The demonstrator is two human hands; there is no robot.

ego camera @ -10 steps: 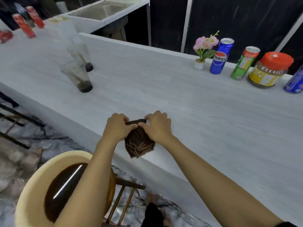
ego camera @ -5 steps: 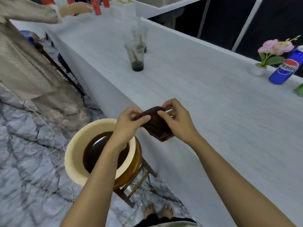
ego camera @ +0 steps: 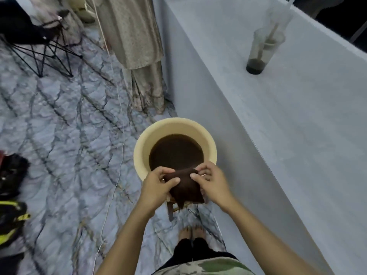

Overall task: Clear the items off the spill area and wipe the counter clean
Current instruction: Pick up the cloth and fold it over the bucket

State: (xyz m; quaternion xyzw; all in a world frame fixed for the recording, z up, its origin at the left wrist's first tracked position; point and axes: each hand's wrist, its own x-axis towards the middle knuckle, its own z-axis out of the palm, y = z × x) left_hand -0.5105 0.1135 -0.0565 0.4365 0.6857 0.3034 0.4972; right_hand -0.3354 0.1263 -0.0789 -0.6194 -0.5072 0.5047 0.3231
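Note:
A dark brown wet cloth (ego camera: 186,188) hangs between both hands, just over the near rim of a cream basin (ego camera: 210,147) holding dark brown water. My left hand (ego camera: 156,185) pinches the cloth's left edge and my right hand (ego camera: 213,182) pinches its right edge. The basin stands on a wooden stool beside the white counter (ego camera: 297,126). Two clear plastic cups (ego camera: 263,50) with dark dregs and straws stand on the counter at the upper right.
Another person in a long beige garment (ego camera: 139,48) stands by the counter's far end. A black wire-frame chair (ego camera: 39,44) is at upper left, bags (ego camera: 10,195) on the marble floor at left. My feet (ego camera: 191,232) are below the stool.
My hands carried the cloth off the counter, leftward and down, to above the basin. My view swung down toward the floor and basin.

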